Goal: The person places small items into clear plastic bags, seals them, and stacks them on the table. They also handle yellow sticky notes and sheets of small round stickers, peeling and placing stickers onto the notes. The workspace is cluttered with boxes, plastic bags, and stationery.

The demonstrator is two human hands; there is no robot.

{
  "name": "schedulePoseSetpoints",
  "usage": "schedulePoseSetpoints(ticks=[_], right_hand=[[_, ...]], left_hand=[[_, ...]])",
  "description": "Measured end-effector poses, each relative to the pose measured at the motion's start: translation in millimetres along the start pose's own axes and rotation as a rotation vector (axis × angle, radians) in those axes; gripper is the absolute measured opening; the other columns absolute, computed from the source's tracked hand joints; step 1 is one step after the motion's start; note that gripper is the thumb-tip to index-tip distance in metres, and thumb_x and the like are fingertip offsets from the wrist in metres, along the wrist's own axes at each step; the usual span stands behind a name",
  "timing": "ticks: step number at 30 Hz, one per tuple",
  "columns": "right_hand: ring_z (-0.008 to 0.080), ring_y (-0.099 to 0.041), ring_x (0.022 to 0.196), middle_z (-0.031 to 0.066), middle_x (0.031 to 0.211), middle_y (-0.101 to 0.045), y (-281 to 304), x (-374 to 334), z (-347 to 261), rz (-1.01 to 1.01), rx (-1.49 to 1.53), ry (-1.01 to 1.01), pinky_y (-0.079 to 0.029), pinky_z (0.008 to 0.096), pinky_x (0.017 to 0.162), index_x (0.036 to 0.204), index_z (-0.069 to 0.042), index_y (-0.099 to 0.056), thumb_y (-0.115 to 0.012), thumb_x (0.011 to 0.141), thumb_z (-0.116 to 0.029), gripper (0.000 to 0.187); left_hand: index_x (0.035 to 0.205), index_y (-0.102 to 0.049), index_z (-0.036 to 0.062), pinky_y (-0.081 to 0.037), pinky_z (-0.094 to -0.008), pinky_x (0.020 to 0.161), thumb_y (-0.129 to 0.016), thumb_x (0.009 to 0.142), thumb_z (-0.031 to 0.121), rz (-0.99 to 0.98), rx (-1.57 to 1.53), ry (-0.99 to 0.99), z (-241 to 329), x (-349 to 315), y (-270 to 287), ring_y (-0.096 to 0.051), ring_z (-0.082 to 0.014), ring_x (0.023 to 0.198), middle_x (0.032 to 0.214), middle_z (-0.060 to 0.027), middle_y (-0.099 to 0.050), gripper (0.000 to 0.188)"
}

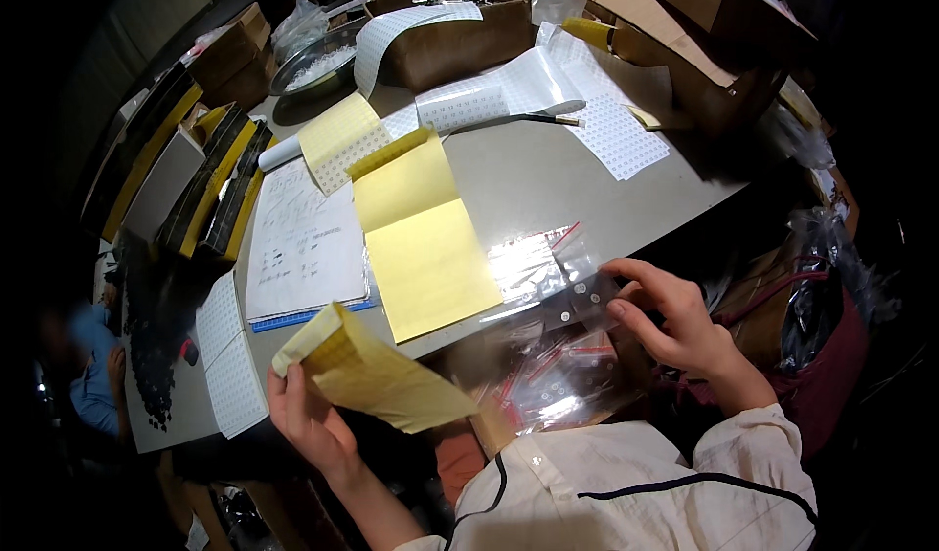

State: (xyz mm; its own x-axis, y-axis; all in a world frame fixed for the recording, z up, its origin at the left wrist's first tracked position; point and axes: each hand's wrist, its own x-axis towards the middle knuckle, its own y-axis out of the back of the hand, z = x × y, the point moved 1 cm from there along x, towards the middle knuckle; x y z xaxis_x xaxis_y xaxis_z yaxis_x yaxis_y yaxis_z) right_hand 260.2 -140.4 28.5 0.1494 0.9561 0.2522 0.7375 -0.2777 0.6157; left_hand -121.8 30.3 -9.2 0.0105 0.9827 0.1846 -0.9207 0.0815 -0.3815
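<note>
My left hand [311, 422], at the table's near edge, pinches a curled yellow paper sheet [386, 380] by its corner. The sheet slopes down to the right over my lap. My right hand [675, 324] has its thumb and forefinger at the right edge of a clear plastic bag [579, 295] with small round white pieces on it or in it. Whether they are stickers or buttons I cannot tell. Below it lie more clear zip bags [567, 385] with red seals, in front of my body. A larger folded yellow sheet [430, 267] rests on the table beside the bag.
Papers with writing lie on a blue clipboard [303, 321]. Printed label sheets [616, 135] and a pen [558, 119] are farther back. Cardboard boxes [460, 47] and a bowl of white pieces [318, 67] line the rear. Another person's blue sleeve [90, 355] shows at left.
</note>
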Motion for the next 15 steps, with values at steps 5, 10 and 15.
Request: schedulePoseSetpoints(ticks=[5, 10, 15], right_hand=[[0.0333, -0.064, 0.082, 0.0179, 0.099, -0.069, -2, 21, -5, 0.179, -0.402, 0.296, -0.05, 0.0393, 0.08, 0.128, 0.001, -0.064, -0.075, 0.084, -0.003, 0.045], [0.0359, -0.062, 0.111, 0.0191, 0.122, -0.067, -16, 37, 8, 0.19, -0.424, 0.321, -0.048, 0.0417, 0.099, 0.138, 0.002, -0.059, -0.074, 0.089, -0.003, 0.052], [0.0377, -0.061, 0.119, 0.0195, 0.131, -0.067, -24, 29, 25, 0.191, -0.345, 0.265, -0.045, 0.0434, 0.107, 0.144, 0.003, -0.053, -0.071, 0.088, 0.001, 0.059]], left_hand=[[0.138, -0.059, -0.0024, -0.048, -0.0331, 0.105, -0.059, 0.106, 0.011, -0.072, 0.058, 0.001, -7, 32, -17, -0.063, -0.0186, 0.122, 0.132, -0.0113, -0.067, 0.034], [0.132, -0.058, -0.0039, -0.044, -0.0342, 0.108, -0.066, 0.1, 0.009, -0.066, 0.547, -0.087, -24, 62, -16, -0.06, -0.0208, 0.122, 0.132, -0.0126, -0.064, 0.035], [0.128, -0.055, -0.004, -0.036, -0.0506, 0.116, -0.069, 0.094, 0.007, 0.015, 1.457, -0.446, -21, 57, -37, -0.043, -0.0409, 0.139, 0.153, -0.0251, -0.04, 0.038]])
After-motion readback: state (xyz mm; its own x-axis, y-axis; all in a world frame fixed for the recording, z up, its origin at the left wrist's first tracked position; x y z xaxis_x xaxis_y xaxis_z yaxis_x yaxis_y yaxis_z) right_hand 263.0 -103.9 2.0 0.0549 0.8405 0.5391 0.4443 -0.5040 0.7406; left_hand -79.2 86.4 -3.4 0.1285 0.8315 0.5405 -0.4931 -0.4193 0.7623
